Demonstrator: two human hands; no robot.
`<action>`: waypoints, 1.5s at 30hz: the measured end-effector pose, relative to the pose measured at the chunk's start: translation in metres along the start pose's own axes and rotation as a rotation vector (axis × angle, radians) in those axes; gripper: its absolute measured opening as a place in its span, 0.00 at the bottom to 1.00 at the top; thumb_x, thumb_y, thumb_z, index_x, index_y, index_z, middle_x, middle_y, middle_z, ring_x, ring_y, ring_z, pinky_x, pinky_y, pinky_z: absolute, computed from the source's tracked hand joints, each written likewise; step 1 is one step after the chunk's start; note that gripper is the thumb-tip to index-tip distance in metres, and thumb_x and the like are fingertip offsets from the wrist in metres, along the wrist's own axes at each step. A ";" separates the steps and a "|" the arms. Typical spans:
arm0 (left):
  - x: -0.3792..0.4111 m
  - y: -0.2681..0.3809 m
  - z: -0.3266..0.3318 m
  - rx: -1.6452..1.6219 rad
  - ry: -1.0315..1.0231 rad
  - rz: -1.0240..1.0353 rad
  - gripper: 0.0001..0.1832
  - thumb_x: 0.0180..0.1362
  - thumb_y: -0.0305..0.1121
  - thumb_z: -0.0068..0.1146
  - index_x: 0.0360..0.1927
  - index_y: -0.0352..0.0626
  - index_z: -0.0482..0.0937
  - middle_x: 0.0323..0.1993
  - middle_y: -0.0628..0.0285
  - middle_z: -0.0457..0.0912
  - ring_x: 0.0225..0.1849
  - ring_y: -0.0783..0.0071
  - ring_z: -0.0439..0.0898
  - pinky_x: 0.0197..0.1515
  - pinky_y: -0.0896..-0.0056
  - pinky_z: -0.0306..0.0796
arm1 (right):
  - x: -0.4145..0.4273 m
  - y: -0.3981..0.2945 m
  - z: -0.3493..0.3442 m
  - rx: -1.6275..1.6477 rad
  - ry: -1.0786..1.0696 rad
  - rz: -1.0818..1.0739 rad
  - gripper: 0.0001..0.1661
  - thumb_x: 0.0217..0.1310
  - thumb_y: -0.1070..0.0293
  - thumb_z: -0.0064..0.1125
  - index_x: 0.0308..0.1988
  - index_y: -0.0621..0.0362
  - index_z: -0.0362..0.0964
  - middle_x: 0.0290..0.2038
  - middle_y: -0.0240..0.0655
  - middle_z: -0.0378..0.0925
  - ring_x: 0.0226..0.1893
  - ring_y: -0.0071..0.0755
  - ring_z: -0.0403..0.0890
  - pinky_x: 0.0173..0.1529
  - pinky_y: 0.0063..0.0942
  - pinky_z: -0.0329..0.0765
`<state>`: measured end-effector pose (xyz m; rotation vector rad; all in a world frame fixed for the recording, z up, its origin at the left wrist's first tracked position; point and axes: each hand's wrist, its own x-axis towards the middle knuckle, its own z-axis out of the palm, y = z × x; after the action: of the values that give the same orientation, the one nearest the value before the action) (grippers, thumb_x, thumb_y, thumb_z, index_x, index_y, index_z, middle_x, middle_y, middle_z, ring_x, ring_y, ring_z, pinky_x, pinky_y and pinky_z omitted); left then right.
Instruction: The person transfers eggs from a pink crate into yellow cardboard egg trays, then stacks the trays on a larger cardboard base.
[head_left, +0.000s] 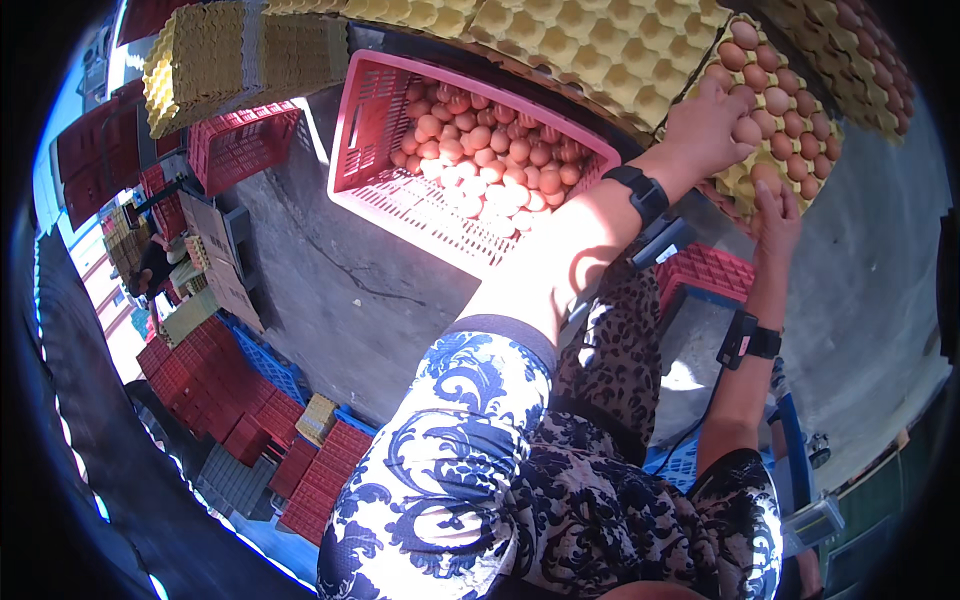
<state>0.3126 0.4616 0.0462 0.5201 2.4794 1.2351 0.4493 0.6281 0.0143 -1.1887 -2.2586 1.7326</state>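
Observation:
My left hand (705, 127) reaches over the upper left side of a yellow egg tray (731, 184), its fingers and thumb around brown eggs (746, 131). Close by, at the tray's near edge, my right hand (778, 217) has its fingertips on another brown egg (765, 177). Rows of brown eggs (781, 146) sit in the tray's cups. Left of the tray, a pink plastic crate (472, 71) lies tilted with many loose brown eggs (484, 150) inside. My left forearm hides part of the crate's near right corner.
Empty yellow egg trays (592, 45) border the crate's far side, beside a tall tray stack (217, 60). More filled trays (862, 67) stand at the upper right. A red crate (244, 146) is on the floor. Another person (154, 262) bends near stacked red crates (217, 375) at left.

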 end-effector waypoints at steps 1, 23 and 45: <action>-0.014 -0.013 -0.021 -0.122 -0.006 -0.069 0.27 0.44 0.48 0.74 0.46 0.47 0.81 0.46 0.54 0.75 0.46 0.58 0.80 0.47 0.60 0.77 | -0.022 -0.016 0.008 0.192 -0.116 0.159 0.24 0.58 0.66 0.70 0.53 0.61 0.75 0.46 0.33 0.78 0.39 0.25 0.79 0.39 0.23 0.79; -0.196 -0.282 -0.197 0.617 -0.007 -0.195 0.19 0.55 0.36 0.67 0.48 0.37 0.80 0.43 0.46 0.80 0.43 0.49 0.82 0.45 0.53 0.78 | -0.130 -0.050 0.231 -0.395 -0.756 -0.329 0.17 0.62 0.62 0.59 0.48 0.58 0.74 0.51 0.40 0.73 0.52 0.42 0.76 0.55 0.35 0.74; 0.113 -0.021 -0.007 0.291 -0.183 0.246 0.16 0.54 0.37 0.62 0.46 0.48 0.80 0.36 0.52 0.78 0.35 0.55 0.80 0.39 0.58 0.78 | 0.089 -0.021 -0.106 -0.343 -0.024 -0.194 0.14 0.57 0.69 0.59 0.44 0.57 0.72 0.43 0.40 0.74 0.45 0.50 0.75 0.48 0.38 0.76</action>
<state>0.2058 0.4960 0.0193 0.9923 2.5021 0.8607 0.4258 0.7649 0.0365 -0.9551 -2.6597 1.3367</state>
